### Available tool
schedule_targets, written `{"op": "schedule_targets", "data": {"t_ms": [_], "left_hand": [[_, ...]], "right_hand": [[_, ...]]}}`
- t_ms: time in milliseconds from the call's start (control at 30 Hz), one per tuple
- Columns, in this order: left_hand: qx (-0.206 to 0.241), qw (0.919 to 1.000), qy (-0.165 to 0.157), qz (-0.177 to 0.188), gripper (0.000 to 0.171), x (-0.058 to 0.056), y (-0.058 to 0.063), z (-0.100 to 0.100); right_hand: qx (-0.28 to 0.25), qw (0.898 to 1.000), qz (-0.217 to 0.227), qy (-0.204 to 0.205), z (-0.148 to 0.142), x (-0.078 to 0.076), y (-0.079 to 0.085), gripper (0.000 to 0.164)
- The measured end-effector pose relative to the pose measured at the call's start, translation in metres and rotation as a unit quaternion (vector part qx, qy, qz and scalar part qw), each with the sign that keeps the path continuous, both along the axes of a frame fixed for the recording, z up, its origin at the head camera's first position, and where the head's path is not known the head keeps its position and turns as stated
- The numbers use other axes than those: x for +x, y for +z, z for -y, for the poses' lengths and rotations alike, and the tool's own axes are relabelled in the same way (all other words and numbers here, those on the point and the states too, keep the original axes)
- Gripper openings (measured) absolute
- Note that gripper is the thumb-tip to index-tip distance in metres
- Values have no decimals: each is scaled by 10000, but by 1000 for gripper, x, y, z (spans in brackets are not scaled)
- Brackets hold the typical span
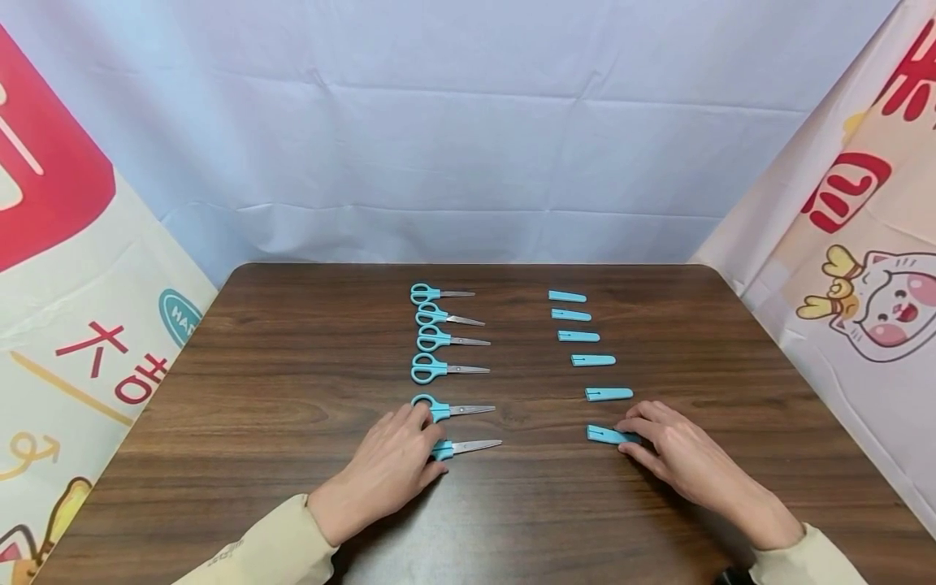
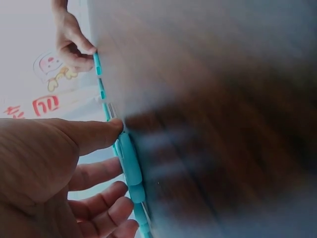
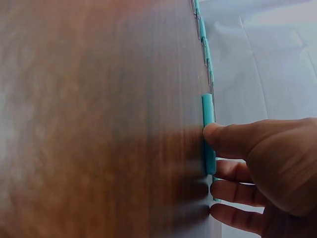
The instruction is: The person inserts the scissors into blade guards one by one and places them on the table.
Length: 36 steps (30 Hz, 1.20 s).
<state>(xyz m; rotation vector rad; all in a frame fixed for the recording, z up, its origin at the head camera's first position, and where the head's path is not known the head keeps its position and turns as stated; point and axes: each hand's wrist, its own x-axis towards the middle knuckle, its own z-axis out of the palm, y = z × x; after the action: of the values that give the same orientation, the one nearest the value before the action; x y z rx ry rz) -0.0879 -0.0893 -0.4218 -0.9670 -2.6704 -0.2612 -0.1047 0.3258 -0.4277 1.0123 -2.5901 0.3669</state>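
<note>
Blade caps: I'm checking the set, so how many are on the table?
6 blade caps, in a column right of the scissors: the nearest cap pinched by the right hand, five beyond it toward the table's far edge.

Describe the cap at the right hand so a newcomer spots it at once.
On the dark wood-grain table, six light-blue caps form a column to the right of six scissors. Follow that column to its near end, lowest in the head view. The nearest cap is the only one pinched by the right hand.
</note>
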Motion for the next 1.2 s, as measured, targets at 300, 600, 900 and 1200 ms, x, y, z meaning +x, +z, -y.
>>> {"op": "schedule_targets", "data": {"t_ms": [300, 600, 900, 1200], "left_hand": [[63, 9998, 91, 160, 20, -1, -1, -4], [81, 9998, 60, 170, 17, -2, -1, -4], [187, 9998, 18, -6, 14, -4, -1, 0], [305, 9995, 34, -36, 17, -5, 4, 2]], "right_hand": [[2, 10000, 37, -21, 0, 0, 0, 24], [57, 9999, 72, -75, 2, 1, 0, 25], [-7, 9996, 167, -228, 4, 2, 0, 24], [-282, 9987, 364, -204, 12, 4, 7, 25]]}}
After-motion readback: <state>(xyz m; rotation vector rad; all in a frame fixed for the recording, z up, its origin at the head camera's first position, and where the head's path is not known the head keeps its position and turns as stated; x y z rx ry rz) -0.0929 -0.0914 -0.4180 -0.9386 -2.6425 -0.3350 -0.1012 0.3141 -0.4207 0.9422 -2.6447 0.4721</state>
